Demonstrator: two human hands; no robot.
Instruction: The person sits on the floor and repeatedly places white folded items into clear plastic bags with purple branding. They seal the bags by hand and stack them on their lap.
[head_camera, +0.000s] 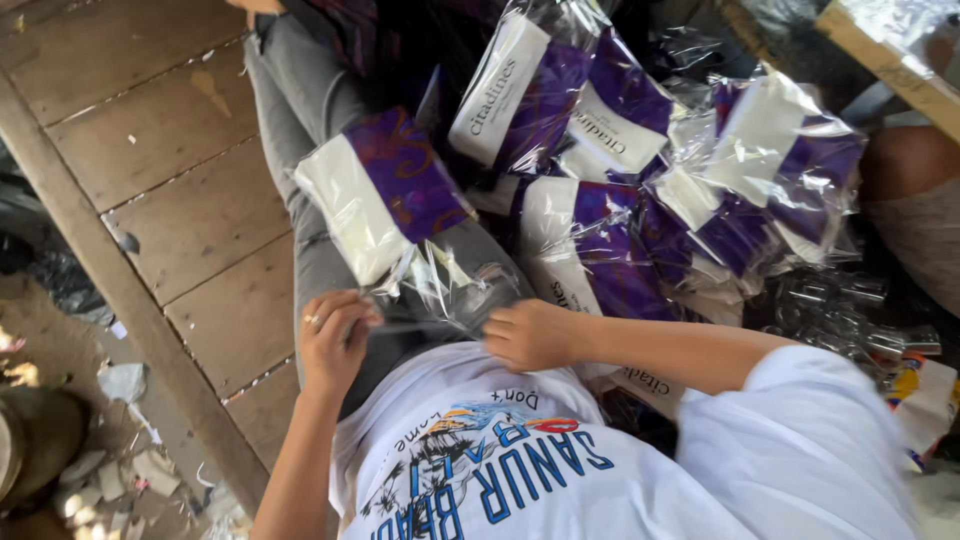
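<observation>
A folded purple-and-white cloth (385, 195) sits inside a clear plastic bag (450, 285) that rests on my lap, over my grey trousers (300, 100). My left hand (335, 340), with a ring on one finger, pinches the bag's open end on the left. From the right, my right hand (530, 335) grips the same crumpled open end. Both hands are closed on the plastic just in front of my white printed shirt (520, 460).
A pile of similar bagged purple-and-white cloths (640, 170) lies to the upper right. More empty clear bags (830, 310) lie at right. Another person's leg (915, 190) shows at the right edge. Wooden planks (170, 190) lie to the left, littered ground (90, 440) beyond their edge.
</observation>
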